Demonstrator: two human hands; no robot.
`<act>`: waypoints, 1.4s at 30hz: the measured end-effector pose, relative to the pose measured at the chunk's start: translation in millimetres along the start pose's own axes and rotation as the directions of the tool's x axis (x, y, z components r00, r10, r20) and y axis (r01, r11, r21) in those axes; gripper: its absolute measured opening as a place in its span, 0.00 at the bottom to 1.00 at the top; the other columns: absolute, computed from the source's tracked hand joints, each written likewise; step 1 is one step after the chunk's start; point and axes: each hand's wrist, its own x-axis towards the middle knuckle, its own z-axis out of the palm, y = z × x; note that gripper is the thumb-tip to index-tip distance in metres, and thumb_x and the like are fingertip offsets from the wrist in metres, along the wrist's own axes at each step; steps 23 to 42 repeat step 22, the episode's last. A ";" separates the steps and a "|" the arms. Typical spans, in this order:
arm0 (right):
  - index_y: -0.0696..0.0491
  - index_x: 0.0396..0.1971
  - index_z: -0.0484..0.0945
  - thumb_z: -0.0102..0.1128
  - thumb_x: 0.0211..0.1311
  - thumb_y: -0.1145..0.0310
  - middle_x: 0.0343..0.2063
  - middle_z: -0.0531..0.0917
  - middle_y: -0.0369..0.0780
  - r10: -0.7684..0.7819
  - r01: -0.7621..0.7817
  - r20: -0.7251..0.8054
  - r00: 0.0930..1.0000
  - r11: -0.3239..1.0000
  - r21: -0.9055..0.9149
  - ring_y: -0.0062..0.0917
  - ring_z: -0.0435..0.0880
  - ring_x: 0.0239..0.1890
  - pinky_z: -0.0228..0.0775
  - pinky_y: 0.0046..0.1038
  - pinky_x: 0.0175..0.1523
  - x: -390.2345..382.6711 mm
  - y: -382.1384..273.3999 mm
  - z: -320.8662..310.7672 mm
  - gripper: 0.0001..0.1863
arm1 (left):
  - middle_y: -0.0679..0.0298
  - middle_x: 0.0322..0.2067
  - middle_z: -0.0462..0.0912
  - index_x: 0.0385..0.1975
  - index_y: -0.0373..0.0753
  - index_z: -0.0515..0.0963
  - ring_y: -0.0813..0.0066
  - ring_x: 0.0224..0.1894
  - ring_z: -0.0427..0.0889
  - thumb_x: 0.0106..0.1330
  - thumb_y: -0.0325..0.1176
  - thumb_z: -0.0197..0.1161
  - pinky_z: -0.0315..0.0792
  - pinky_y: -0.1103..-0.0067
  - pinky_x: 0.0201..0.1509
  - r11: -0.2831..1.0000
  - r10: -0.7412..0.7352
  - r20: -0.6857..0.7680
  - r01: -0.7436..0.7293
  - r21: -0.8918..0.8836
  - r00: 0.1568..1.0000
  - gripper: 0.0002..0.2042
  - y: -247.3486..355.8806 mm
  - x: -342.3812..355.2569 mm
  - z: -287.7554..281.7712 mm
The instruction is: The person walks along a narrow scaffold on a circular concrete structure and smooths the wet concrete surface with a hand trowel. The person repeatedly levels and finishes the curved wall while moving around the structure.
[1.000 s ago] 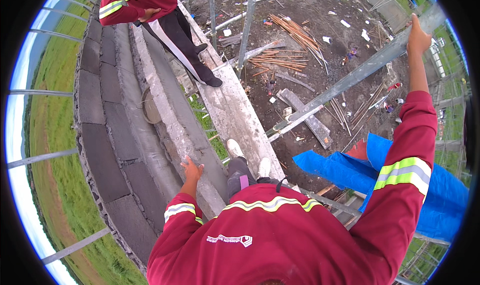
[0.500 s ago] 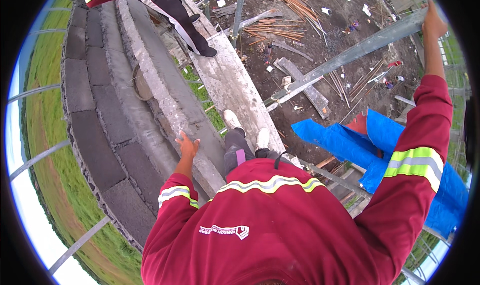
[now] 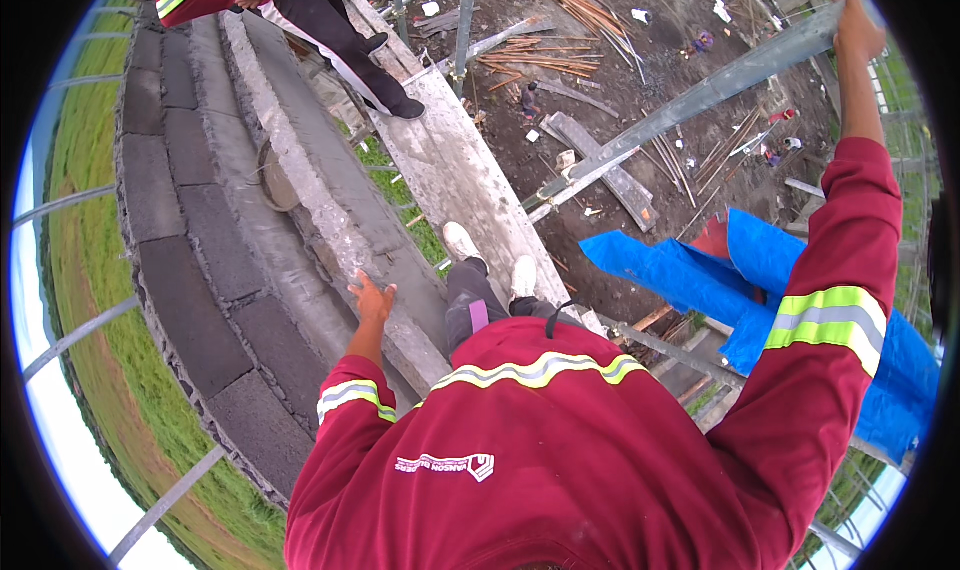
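My left hand (image 3: 373, 301) rests on the edge of a rough concrete ledge (image 3: 330, 210), its fingers spread and holding nothing. Up at the right, my right arm reaches out, and my right hand (image 3: 859, 32) is closed around a thick grey scaffold pipe (image 3: 700, 95). The pipe slopes down from that hand toward the plank. My white shoes (image 3: 462, 242) stand on a narrow, cement-stained plank (image 3: 470, 175) beside the ledge.
Another person's legs (image 3: 345, 35) are farther along the plank. Grey block masonry (image 3: 190, 280) curves along the left. Blue tarpaulin (image 3: 690, 280) hangs at the right. Far below lie brown rods (image 3: 580, 10), boards (image 3: 605, 170) and scraps on dirt. An upright pole (image 3: 465, 30) stands beside the plank.
The view has shifted slightly, so the wall and plank appear a little farther left. Both hands keep their places, the left on the ledge and the right around the pipe.
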 end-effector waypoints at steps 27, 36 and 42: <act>0.59 0.34 0.81 0.70 0.55 0.55 0.24 0.87 0.40 0.023 -0.025 -0.010 1.000 0.961 -0.275 0.27 0.86 0.28 0.78 0.38 0.43 10.4 48.4 0.4 0.20 | 0.57 0.60 0.74 0.64 0.37 0.68 0.55 0.62 0.73 0.68 0.48 0.62 0.64 0.63 0.68 0.143 0.419 -0.903 -0.989 -0.043 0.100 0.29 155.8 -270.2 -379.2; 0.59 0.34 0.81 0.70 0.55 0.55 0.24 0.87 0.40 0.023 -0.025 -0.010 1.000 0.961 -0.275 0.27 0.86 0.28 0.78 0.38 0.43 10.4 48.4 0.4 0.20 | 0.57 0.60 0.74 0.64 0.37 0.68 0.55 0.62 0.73 0.68 0.48 0.62 0.64 0.63 0.68 0.143 0.419 -0.903 -0.989 -0.043 0.100 0.29 155.8 -270.2 -379.2; 0.59 0.34 0.81 0.70 0.55 0.55 0.24 0.87 0.40 0.023 -0.025 -0.010 1.000 0.961 -0.275 0.27 0.86 0.28 0.78 0.38 0.43 10.4 48.4 0.4 0.20 | 0.57 0.60 0.74 0.64 0.37 0.68 0.55 0.62 0.73 0.68 0.48 0.62 0.64 0.63 0.68 0.143 0.419 -0.903 -0.989 -0.043 0.100 0.29 155.8 -270.2 -379.2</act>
